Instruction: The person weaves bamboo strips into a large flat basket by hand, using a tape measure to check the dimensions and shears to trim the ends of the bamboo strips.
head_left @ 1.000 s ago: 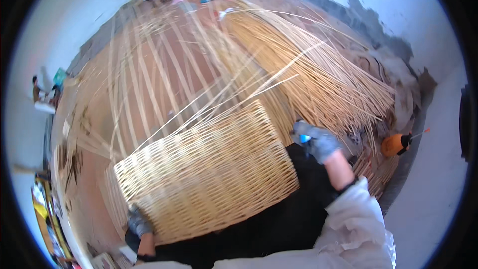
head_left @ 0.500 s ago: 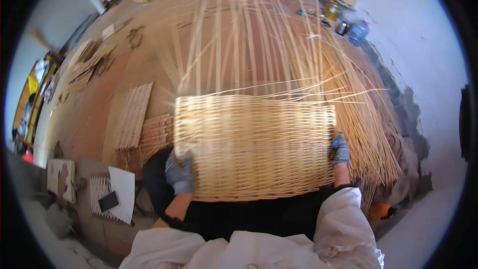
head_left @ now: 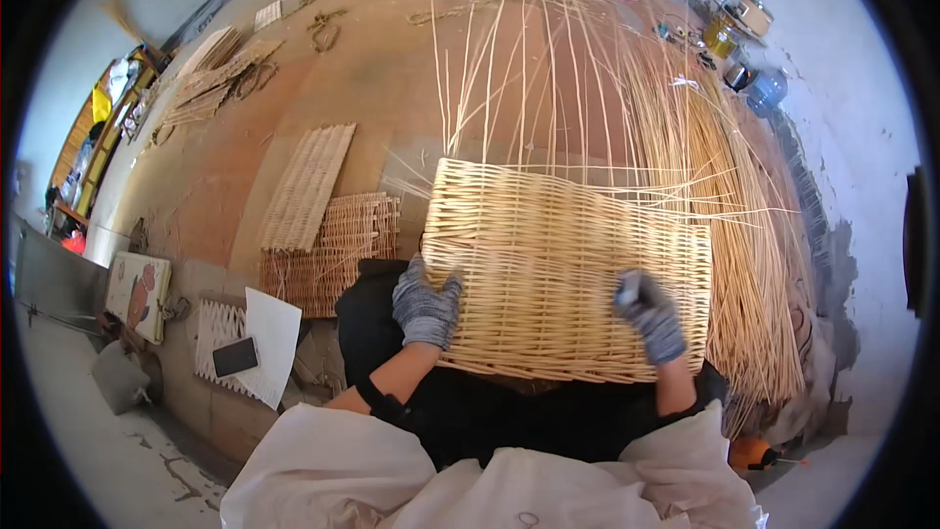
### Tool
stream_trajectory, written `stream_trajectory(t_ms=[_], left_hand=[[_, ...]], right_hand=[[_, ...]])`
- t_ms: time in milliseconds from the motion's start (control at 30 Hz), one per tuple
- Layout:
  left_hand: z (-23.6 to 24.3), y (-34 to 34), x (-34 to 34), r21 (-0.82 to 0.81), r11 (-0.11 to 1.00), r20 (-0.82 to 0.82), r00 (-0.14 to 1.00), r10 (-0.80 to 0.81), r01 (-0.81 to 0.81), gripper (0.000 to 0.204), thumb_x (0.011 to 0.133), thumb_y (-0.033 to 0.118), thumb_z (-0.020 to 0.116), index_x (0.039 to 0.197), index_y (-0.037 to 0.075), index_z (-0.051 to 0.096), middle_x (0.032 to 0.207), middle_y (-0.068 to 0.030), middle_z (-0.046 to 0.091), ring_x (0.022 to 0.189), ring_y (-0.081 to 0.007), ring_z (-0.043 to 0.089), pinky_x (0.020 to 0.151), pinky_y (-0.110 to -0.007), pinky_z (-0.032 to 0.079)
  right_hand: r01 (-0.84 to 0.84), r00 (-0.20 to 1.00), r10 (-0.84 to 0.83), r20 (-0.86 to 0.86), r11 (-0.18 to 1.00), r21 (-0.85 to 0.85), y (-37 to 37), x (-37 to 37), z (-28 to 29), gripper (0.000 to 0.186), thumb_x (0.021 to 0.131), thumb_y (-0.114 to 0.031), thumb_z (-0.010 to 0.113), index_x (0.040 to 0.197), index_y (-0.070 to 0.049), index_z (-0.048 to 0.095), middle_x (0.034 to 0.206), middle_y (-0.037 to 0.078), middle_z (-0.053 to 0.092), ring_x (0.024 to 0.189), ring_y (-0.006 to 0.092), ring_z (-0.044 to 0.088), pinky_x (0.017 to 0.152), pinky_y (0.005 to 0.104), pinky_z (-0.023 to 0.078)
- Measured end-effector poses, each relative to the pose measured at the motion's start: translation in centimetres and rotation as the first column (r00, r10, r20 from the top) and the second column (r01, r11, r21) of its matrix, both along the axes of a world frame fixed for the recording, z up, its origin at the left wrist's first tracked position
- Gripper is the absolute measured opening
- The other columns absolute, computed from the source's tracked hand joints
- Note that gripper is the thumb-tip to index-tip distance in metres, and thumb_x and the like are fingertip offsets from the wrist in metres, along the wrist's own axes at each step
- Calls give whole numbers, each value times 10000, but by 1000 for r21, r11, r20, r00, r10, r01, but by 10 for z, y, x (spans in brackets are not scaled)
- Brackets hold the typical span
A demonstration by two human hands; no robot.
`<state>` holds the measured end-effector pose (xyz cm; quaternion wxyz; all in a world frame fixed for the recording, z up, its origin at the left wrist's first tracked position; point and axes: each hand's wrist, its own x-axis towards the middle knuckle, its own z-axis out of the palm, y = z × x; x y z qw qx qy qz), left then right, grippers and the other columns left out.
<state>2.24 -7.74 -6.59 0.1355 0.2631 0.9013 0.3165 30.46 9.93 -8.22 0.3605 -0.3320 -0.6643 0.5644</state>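
A pale woven wicker panel [head_left: 548, 274] rests across my dark-clad lap, long loose strands rising from its upper edge. My left hand [head_left: 424, 313], in a grey knit glove, grips the panel's lower left edge, its fingers partly behind it. My gloved right hand [head_left: 654, 323] is closed over the right part of the panel, holding a small tool [head_left: 629, 289] too blurred to identify.
Long rods [head_left: 744, 284] lie along the right. Flat woven pieces [head_left: 304, 186] lie left of me, near a white sheet [head_left: 279, 328] and a black phone [head_left: 235, 358]. Containers [head_left: 767, 93] stand by the right wall; a laden shelf [head_left: 93, 147] is at left.
The view has turned and levelled. My right hand has left the panel's right edge and moved inward over its face. The panel's left side now sits higher than its right.
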Motion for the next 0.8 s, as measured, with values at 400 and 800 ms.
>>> stream_trajectory(t_ms=[400, 800], left_hand=[[73, -26, 12, 263, 762, 584, 531, -614, 592, 365, 718, 211, 738, 1007, 22, 621, 913, -107, 643, 874, -192, 609, 822, -290, 473], [67, 73, -65, 130, 677, 63, 676, -734, 724, 210, 859, 242, 537, 978, 83, 609, 941, -120, 633, 842, -290, 613, 767, -340, 484]], right_hand=[[-484, 803, 501, 323, 864, -136, -131, -75, 69, 957, 584, -188, 834, 1321, -8, 251, 1141, 159, 509, 1095, 230, 503, 919, 322, 451], [-445, 762, 647, -20, 501, -742, -133, -104, 34, 409, 815, -242, 648, 1147, -36, 526, 918, 61, 593, 880, 128, 555, 781, 258, 466]])
